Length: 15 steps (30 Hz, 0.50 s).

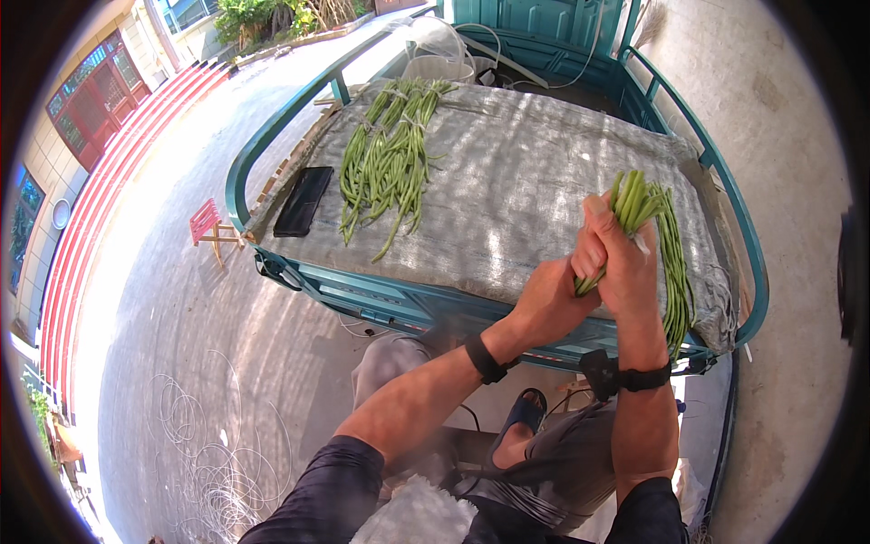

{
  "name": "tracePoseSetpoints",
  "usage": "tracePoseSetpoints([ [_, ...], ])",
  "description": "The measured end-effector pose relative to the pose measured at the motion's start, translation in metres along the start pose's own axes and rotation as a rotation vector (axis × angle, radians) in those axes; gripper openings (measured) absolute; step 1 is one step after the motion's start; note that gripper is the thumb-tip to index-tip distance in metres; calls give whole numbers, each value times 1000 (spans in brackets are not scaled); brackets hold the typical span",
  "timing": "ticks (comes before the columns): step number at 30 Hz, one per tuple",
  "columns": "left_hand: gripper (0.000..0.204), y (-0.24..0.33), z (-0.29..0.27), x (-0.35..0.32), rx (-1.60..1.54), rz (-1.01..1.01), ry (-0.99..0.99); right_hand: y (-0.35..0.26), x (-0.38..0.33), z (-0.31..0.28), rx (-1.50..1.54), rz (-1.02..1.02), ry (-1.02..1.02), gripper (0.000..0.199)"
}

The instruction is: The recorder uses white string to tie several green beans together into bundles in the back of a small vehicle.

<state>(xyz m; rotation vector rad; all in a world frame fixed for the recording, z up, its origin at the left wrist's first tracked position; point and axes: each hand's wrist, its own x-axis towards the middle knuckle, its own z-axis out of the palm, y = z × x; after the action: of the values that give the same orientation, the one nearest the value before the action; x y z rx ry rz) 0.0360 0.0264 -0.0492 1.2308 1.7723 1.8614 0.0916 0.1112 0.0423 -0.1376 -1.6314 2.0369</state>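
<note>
Near the right front corner of the cart bed, both my hands are closed around a bunch of long green beans [637, 204]. My right hand [625, 263] wraps the upper part, and bean ends stick out above its fist. Just below and to the left, my left hand [555, 295] grips close against it; its fingers are partly hidden. A bit of something whitish shows by the right hand, too small to name. More long beans [675, 281] hang down beside the right hand over the cloth's edge. Several tied bunches of long beans [391, 159] lie at the left.
A grey woven cloth [507, 172] covers the bed of a teal cart, with raised side rails [237, 186]. A black phone [304, 201] lies at the left edge. White buckets [439, 68] stand behind. A small red stool [211, 224] and tangled white cord [222, 471] are on the ground.
</note>
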Motion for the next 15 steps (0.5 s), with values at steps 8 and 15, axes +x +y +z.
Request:
tracePoseSetpoints([
  [8, 42, 5, -3, 1, -153, -19, -44, -4, 4, -4, 23, -6, 8, 28],
  [15, 39, 11, -7, 4, -235, -54, -101, -7, 5, -9, 41, 26, 66, 31],
])
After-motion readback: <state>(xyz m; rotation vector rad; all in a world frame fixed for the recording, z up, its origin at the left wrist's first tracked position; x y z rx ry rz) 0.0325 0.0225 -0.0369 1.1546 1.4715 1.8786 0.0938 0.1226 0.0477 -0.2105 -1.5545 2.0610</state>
